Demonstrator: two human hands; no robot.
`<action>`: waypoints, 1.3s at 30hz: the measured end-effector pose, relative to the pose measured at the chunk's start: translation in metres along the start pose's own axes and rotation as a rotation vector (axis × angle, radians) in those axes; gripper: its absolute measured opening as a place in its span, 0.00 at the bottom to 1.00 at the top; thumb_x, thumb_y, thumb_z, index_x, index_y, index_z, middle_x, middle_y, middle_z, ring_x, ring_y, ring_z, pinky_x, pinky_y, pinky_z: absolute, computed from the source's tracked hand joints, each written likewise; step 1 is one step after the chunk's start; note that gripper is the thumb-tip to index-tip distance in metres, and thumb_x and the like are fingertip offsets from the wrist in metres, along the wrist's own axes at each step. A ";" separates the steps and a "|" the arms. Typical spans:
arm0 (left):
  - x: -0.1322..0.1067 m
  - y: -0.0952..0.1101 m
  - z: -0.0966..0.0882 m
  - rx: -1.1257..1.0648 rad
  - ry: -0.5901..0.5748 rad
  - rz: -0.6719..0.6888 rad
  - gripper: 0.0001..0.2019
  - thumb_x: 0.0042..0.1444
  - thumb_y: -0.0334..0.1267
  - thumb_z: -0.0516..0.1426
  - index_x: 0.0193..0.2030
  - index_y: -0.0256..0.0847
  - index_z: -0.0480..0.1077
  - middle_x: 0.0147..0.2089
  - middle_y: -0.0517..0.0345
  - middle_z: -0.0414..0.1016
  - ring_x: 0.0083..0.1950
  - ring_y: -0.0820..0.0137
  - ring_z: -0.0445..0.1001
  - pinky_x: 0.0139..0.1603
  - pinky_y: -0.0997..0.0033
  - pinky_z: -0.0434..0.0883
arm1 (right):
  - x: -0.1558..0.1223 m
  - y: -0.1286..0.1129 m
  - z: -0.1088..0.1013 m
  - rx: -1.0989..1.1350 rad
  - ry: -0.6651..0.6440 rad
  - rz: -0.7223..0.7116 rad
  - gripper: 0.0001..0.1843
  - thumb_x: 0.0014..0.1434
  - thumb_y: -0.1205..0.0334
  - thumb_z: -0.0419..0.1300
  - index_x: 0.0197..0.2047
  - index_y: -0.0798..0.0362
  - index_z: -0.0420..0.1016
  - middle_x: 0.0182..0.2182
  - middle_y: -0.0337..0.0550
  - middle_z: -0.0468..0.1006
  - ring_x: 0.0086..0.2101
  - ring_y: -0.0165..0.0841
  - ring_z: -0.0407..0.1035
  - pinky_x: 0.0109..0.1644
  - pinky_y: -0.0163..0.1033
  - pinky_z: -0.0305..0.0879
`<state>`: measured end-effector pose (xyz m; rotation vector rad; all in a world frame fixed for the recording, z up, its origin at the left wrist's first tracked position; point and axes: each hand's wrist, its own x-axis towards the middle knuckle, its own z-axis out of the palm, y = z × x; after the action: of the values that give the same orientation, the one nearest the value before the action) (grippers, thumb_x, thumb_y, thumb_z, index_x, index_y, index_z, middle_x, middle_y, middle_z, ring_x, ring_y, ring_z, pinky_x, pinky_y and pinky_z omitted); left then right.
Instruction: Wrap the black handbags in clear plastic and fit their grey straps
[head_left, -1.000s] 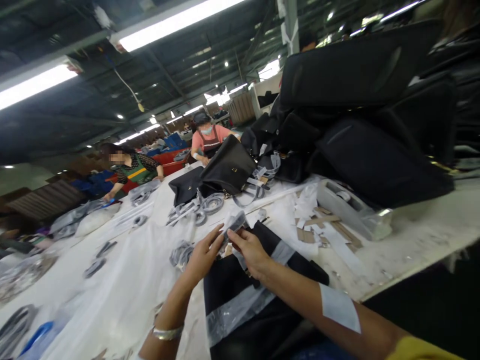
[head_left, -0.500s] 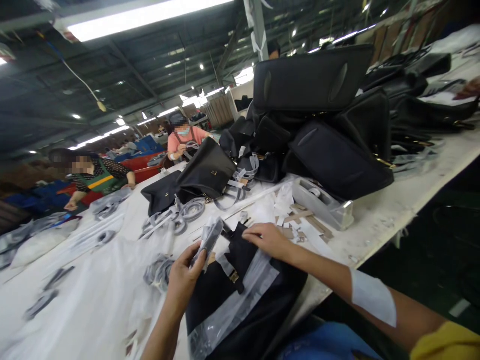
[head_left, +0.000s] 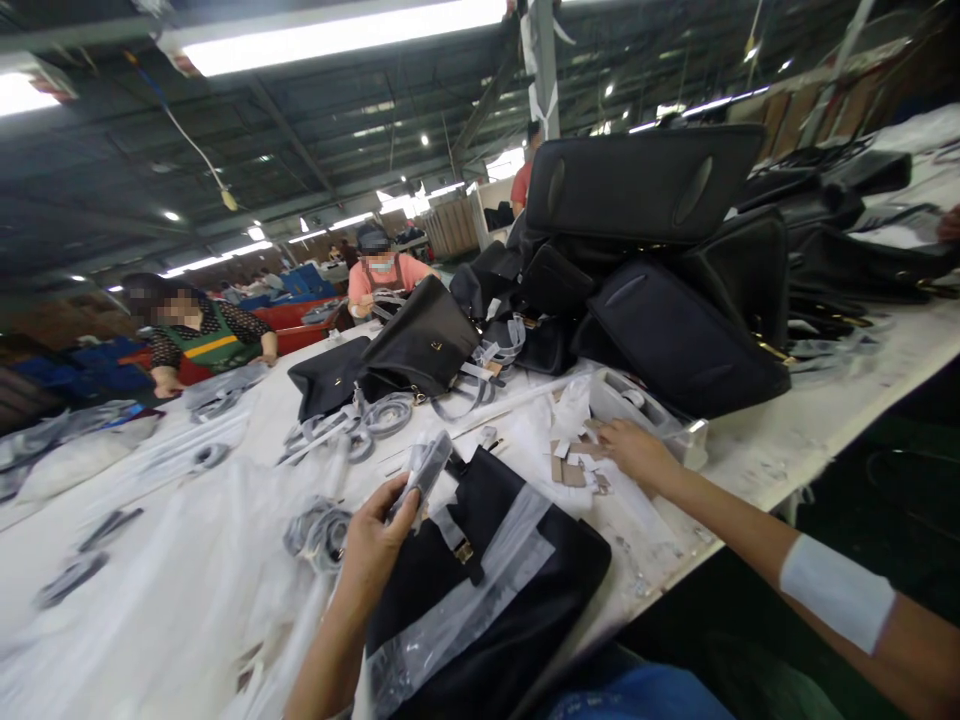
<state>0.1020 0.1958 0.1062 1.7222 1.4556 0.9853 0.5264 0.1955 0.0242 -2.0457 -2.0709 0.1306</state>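
A black handbag (head_left: 517, 600) lies in front of me, with clear plastic film (head_left: 480, 590) across it and a gold-coloured buckle (head_left: 463, 550) near its top. My left hand (head_left: 382, 530) is closed around a strap (head_left: 427, 465) wrapped in greyish plastic, above the bag's upper left part. Away from the bag, my right hand (head_left: 637, 455) reaches over brown card pieces (head_left: 574, 470) beside a clear plastic tray (head_left: 694, 440). Its fingers are stretched out, with the tips at the pieces; whether they touch one is hard to see.
Black bags (head_left: 690, 330) are piled high behind the tray. Two more bags (head_left: 420, 340) stand left of the pile, near wrapped strap coils (head_left: 386, 415). White sheeting (head_left: 187, 560) covers the left side. Two co-workers (head_left: 390, 275) are across the table.
My right hand has left the bag's upper edge and moved right to the card pieces by the tray. My left hand keeps its hold on the wrapped strap.
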 end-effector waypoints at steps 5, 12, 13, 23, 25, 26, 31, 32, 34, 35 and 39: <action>0.000 0.005 -0.001 -0.040 0.034 -0.036 0.27 0.56 0.57 0.60 0.55 0.39 0.75 0.52 0.51 0.81 0.54 0.57 0.77 0.57 0.61 0.71 | -0.007 0.003 -0.025 0.031 -0.046 0.080 0.08 0.60 0.64 0.59 0.38 0.51 0.81 0.34 0.49 0.81 0.37 0.43 0.74 0.40 0.42 0.63; 0.000 0.014 -0.002 -0.269 -0.002 -0.058 0.25 0.58 0.55 0.60 0.54 0.38 0.75 0.51 0.51 0.81 0.54 0.59 0.77 0.55 0.63 0.72 | -0.021 -0.072 -0.055 0.702 -0.106 -0.100 0.17 0.59 0.48 0.60 0.41 0.49 0.86 0.36 0.49 0.84 0.36 0.43 0.75 0.40 0.42 0.66; 0.000 0.017 -0.002 -0.284 -0.007 -0.064 0.25 0.58 0.55 0.60 0.54 0.37 0.75 0.49 0.51 0.82 0.52 0.59 0.78 0.54 0.63 0.73 | -0.020 -0.091 -0.055 0.822 -0.134 -0.135 0.18 0.58 0.46 0.61 0.39 0.49 0.86 0.34 0.48 0.84 0.35 0.43 0.75 0.39 0.43 0.66; -0.007 0.031 -0.006 -0.259 -0.034 -0.064 0.25 0.56 0.55 0.61 0.52 0.37 0.77 0.37 0.56 0.82 0.43 0.62 0.78 0.44 0.67 0.74 | 0.006 -0.210 -0.027 1.249 -0.255 -0.298 0.20 0.56 0.47 0.62 0.46 0.48 0.85 0.22 0.37 0.77 0.23 0.31 0.65 0.28 0.35 0.57; -0.007 0.029 -0.008 -0.239 -0.036 -0.047 0.25 0.57 0.54 0.61 0.53 0.38 0.77 0.41 0.55 0.82 0.46 0.61 0.79 0.49 0.64 0.74 | 0.010 -0.217 -0.022 1.319 -0.285 -0.289 0.20 0.55 0.47 0.63 0.45 0.49 0.86 0.19 0.35 0.73 0.20 0.29 0.60 0.26 0.34 0.54; -0.008 0.028 -0.008 -0.229 -0.042 -0.033 0.24 0.58 0.54 0.60 0.54 0.38 0.77 0.44 0.54 0.83 0.48 0.60 0.79 0.52 0.63 0.73 | 0.012 -0.220 -0.019 1.341 -0.286 -0.278 0.20 0.54 0.47 0.64 0.44 0.50 0.86 0.18 0.35 0.72 0.20 0.28 0.60 0.26 0.34 0.54; -0.009 0.026 -0.005 -0.164 -0.104 0.015 0.22 0.62 0.52 0.58 0.56 0.40 0.77 0.54 0.53 0.80 0.59 0.56 0.75 0.64 0.55 0.67 | 0.021 -0.237 -0.007 1.420 -0.245 -0.221 0.15 0.50 0.50 0.68 0.36 0.51 0.86 0.18 0.35 0.72 0.21 0.30 0.61 0.28 0.36 0.56; -0.009 0.027 -0.004 -0.153 -0.110 0.024 0.22 0.62 0.51 0.58 0.56 0.41 0.77 0.55 0.54 0.80 0.60 0.56 0.75 0.65 0.55 0.67 | 0.021 -0.240 -0.006 1.445 -0.240 -0.208 0.14 0.49 0.50 0.68 0.33 0.52 0.85 0.18 0.35 0.72 0.22 0.30 0.61 0.29 0.36 0.56; -0.010 0.028 -0.003 -0.124 -0.112 0.056 0.21 0.63 0.50 0.57 0.56 0.41 0.77 0.56 0.55 0.80 0.61 0.56 0.74 0.67 0.54 0.64 | 0.019 -0.244 -0.004 1.503 -0.253 -0.187 0.14 0.48 0.50 0.69 0.29 0.53 0.83 0.19 0.36 0.72 0.23 0.30 0.61 0.30 0.37 0.58; -0.011 0.029 -0.003 -0.104 -0.110 0.073 0.21 0.63 0.50 0.57 0.56 0.41 0.77 0.57 0.55 0.79 0.61 0.56 0.74 0.68 0.53 0.63 | 0.018 -0.245 -0.004 1.533 -0.273 -0.181 0.14 0.48 0.50 0.69 0.28 0.54 0.82 0.19 0.36 0.72 0.23 0.30 0.61 0.31 0.37 0.58; -0.014 0.028 -0.004 0.004 -0.083 0.119 0.20 0.63 0.50 0.57 0.56 0.43 0.77 0.57 0.57 0.79 0.61 0.55 0.74 0.68 0.52 0.64 | 0.009 -0.241 -0.006 1.619 -0.389 -0.191 0.15 0.47 0.50 0.69 0.32 0.54 0.82 0.25 0.39 0.75 0.28 0.32 0.66 0.36 0.39 0.63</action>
<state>0.1105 0.1776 0.1307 1.8483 1.3162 0.9604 0.2925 0.1988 0.0841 -0.7827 -1.2784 1.5942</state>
